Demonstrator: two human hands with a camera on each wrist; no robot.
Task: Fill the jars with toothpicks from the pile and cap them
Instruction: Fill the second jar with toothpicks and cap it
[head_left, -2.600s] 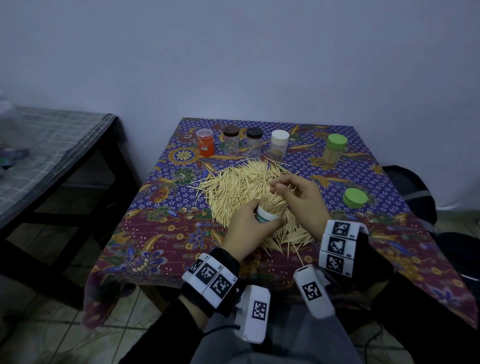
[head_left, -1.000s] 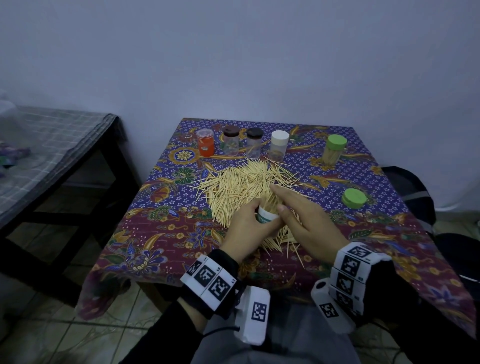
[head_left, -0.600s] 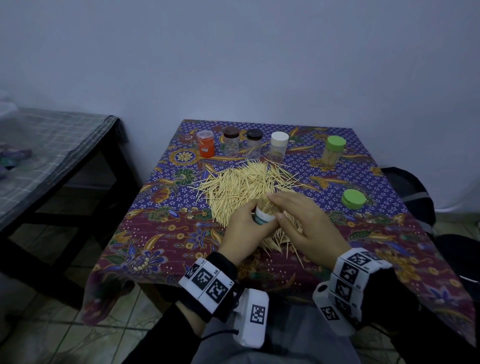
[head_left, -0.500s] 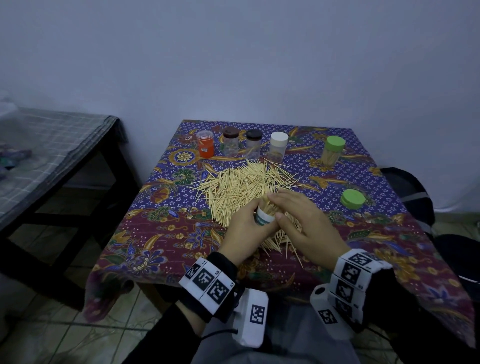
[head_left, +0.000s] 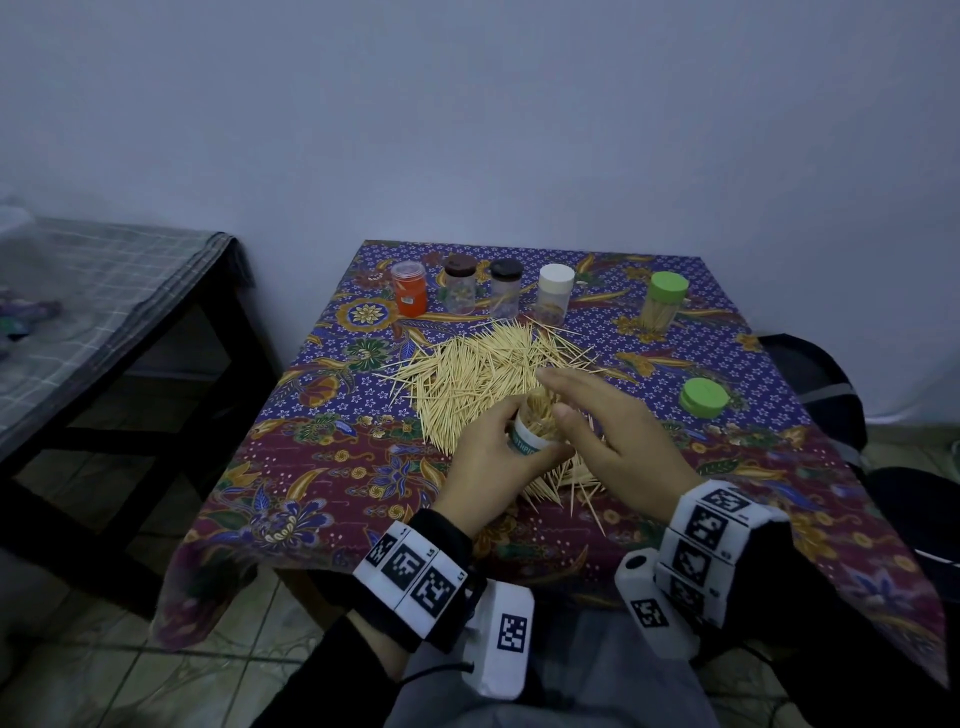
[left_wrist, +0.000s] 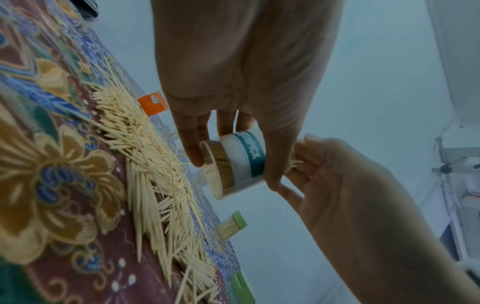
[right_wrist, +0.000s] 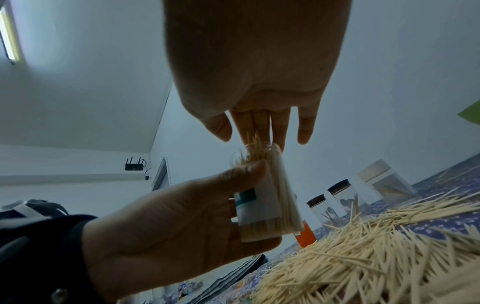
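Note:
A clear jar with a white and teal label is packed with toothpicks. My left hand grips it round the body, tilted, just above the toothpick pile. My right hand lies with straight fingers over the jar's mouth. In the right wrist view its fingers touch the toothpick tips sticking out of the jar. The left wrist view shows the jar from its base, held above the pile. A loose green lid lies on the cloth to the right.
Along the back of the table stand an orange jar, two brown-lidded jars, a white-lidded jar and a green-capped jar of toothpicks. A dark bench stands left, a dark bag right.
My right hand, curled above the jar's mouth at first, dropped beside the jar and then flattened over the mouth. My left hand has kept hold of the jar in about the same place.

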